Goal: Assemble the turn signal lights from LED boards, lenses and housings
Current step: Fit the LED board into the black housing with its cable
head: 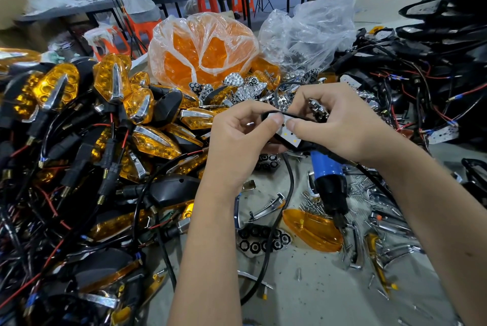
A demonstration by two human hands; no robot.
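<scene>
1. Lying between the two thumbs, the LED board (290, 137) is a small white plate with yellow dots, its long axis slanting down and away to the right, just under the tips of both thumbs.
2. The left hand (238, 131) has its fingers curled, thumb pressed on the board's upper left edge; it also seems to cradle a black housing (276, 141) beneath, though most of that part is hidden.
3. The right hand (340, 125) pinches the board's upper right edge with thumb and forefinger, its other fingers curled round a chrome reflector (317, 109) held behind the knuckles.
4. A thin black wire (279, 114) arches over the thumbs, touching both, and loops up beyond the fingers.
5. Both hands sit equally close to the board; the judgement is that seating it into the housing turns on pushing down along that slanted axis, the right thumb leading.
6. Below the right wrist lies a blue electric screwdriver (326, 175) on the table (303, 296), near a loose amber lens (313, 230) and scattered screws (316, 204).
7. Left of the fingers, well apart, a heap of finished lights (110, 83); beyond the fingers, a bag of lenses (203, 48).
</scene>
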